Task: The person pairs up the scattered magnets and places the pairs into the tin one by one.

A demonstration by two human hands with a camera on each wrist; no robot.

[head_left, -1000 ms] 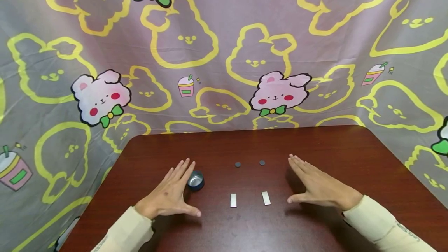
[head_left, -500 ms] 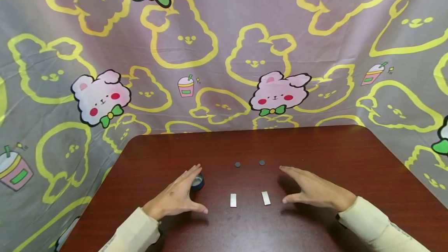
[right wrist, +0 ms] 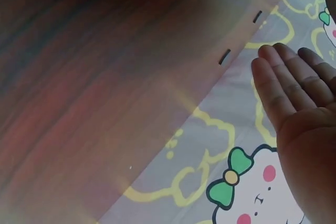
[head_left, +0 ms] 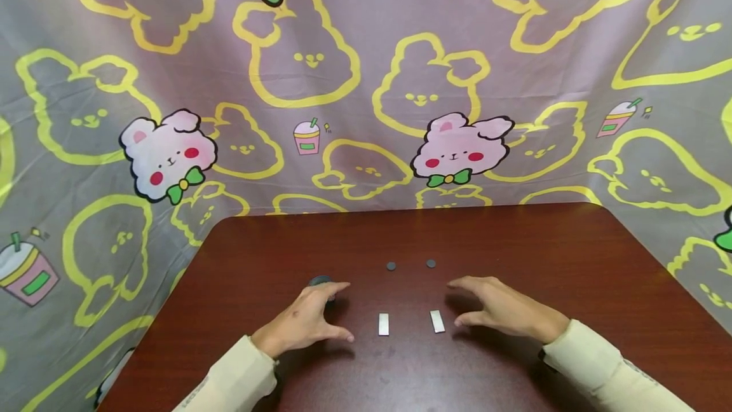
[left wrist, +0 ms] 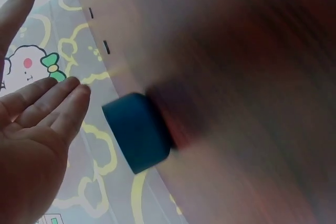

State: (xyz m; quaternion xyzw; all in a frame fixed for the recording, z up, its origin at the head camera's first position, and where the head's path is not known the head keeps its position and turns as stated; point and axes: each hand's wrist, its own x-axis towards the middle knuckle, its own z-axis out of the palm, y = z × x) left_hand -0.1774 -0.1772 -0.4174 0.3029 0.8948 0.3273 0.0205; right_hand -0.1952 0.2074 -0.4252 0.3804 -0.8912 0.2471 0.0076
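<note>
My left hand [head_left: 305,320] hovers above the table, thumb and fingers apart and holding nothing. Behind it, mostly hidden in the head view, stands a small round dark blue container [head_left: 321,280]; the left wrist view shows the container's [left wrist: 137,132] side, apart from the fingers. On the other side, my right hand [head_left: 509,309] is also held over the table with relaxed, parted fingers and nothing in them. Between the hands lie two white rectangular pieces, one left [head_left: 384,324] and one right [head_left: 437,321]. Beyond these are two small dark grey discs, a left disc [head_left: 391,266] and a right disc [head_left: 431,264].
A dark reddish-brown table [head_left: 486,234] with rounded far corners carries everything. Right behind its far edge hangs a grey-pink curtain [head_left: 366,107] with cartoon rabbits, which also covers both sides.
Both hands have moved inward, toward each other, and their fingers bend more. The left hand now covers most of the blue container. The pieces and discs lie still; the head view shifted slightly.
</note>
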